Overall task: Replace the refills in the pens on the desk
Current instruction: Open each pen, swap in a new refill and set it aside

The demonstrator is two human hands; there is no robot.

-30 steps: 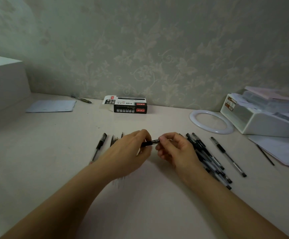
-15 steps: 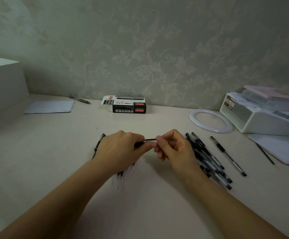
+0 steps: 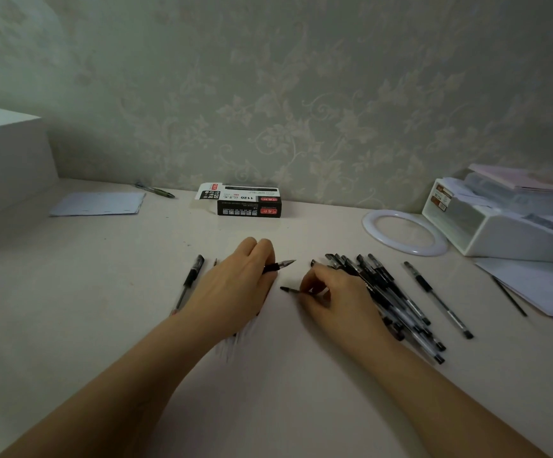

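Black pen [image 3: 278, 266] gripped in my left hand [image 3: 235, 289]; my right hand [image 3: 334, 292] pinches a small dark cap [image 3: 290, 289] on the desk [image 3: 136, 292].

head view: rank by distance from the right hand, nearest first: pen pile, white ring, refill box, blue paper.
1. pen pile, touching the right hand, on its right
2. white ring, back right
3. refill box, by the wall
4. blue paper, far left

home desk: floral wallpaper [image 3: 301, 94], pen box [image 3: 248, 201], papers [image 3: 98, 203].

black refill box [image 3: 248, 203] printed "1120", other print too small
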